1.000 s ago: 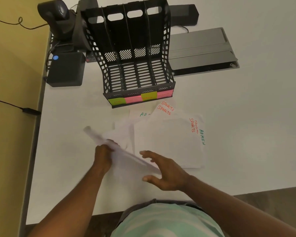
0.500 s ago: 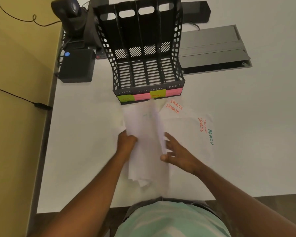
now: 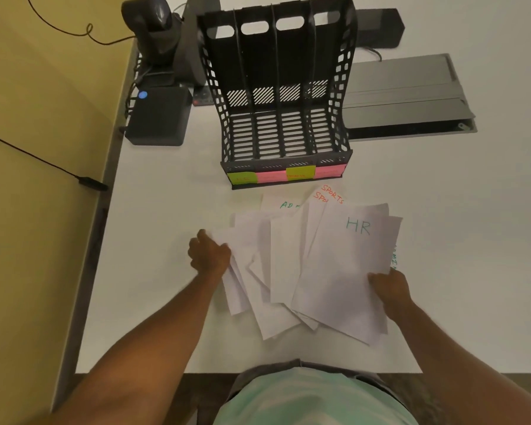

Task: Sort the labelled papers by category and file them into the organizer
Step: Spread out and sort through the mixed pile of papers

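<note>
Nearest to us, our left hand (image 3: pixel 209 255) grips the left edge of a fanned bundle of sheets (image 3: pixel 267 271), fingers curled round it, while our right hand (image 3: pixel 390 286) pinches the lower right edge of the HR sheet (image 3: pixel 347 265), which lies on top of the fan and shows its green label. We cannot tell how many sheets each hand really holds, since the edges overlap and blur together.

Beyond the fan, more papers lie on the white desk (image 3: pixel 154 240): one showing the start of a green ADMIN label (image 3: pixel 281 204) and two SPORTS sheets (image 3: pixel 330 194) in orange, all partly covered by what we hold. Another green-lettered sheet (image 3: pixel 394 259) peeks out beside the right hand.

Farther on stands the black organizer (image 3: pixel 284 96), its four slots bare, with sticky labels (image 3: pixel 287 174) in green, pink and yellow along its front lip; their writing is too faint to read.

We judge the main risk to be the loose fan: held only at its edges, the middle sheets could slide out and mix with the desk pile. Lifting the HR sheet might also drag an unlabelled-looking neighbour along, sending it to the wrong slot.
</note>
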Demonstrator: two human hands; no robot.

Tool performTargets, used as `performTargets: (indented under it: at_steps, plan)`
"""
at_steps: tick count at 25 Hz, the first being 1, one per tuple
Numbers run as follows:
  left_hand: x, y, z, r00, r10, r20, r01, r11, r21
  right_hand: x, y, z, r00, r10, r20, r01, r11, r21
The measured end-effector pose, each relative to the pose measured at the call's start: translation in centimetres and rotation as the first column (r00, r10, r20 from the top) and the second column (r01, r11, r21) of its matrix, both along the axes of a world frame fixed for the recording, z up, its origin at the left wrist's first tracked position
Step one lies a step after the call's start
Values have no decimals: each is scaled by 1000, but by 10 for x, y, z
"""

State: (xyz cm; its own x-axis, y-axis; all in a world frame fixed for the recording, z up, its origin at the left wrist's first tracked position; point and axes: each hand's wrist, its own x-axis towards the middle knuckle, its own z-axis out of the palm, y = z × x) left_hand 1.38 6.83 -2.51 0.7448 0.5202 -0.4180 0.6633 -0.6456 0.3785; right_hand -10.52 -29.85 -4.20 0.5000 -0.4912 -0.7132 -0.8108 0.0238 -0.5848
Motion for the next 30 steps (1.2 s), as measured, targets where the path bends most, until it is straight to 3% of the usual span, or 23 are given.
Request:
performTargets:
  at_steps: [2,4,7,10,14,20,23,25,27,30]
  plan:
    - [4,10,-6,995,95,9,-90,967,-238,0,2,-2,1000,-14,10,14,1000,4]
    - [7,8,-9,995,94,15,-84,937,-340,3,3,-3,1000,-29,8,29,1000,9]
    - [11,8,-15,992,90,92,-64,965,-255,3,1,-5,999,-49,5,49,999,12]
    - [16,29,-12,943,264,200,-225,953,-201,3,2,-6,998,-59,-4,59,998,-1]
    - [9,66,-6,814,506,284,-417,851,-321,5,4,-8,998,-69,-5,69,998,-1]
    - [-25,74,-11,709,660,248,-515,725,-458,4,4,-9,996,-92,10,92,996,2]
    - [-10,80,12,605,765,219,-564,606,-561,4,3,-6,993,-101,65,98,994,43]
    - [7,94,36,605,785,136,-528,523,-669,4,7,-2,989,-80,122,73,995,66]
    - [17,98,68,625,781,12,-366,307,-879,8,13,4,985,-56,165,42,995,92]
    - [19,74,114,665,742,-86,-116,-11,-993,17,32,17,977,-45,208,10,986,169]
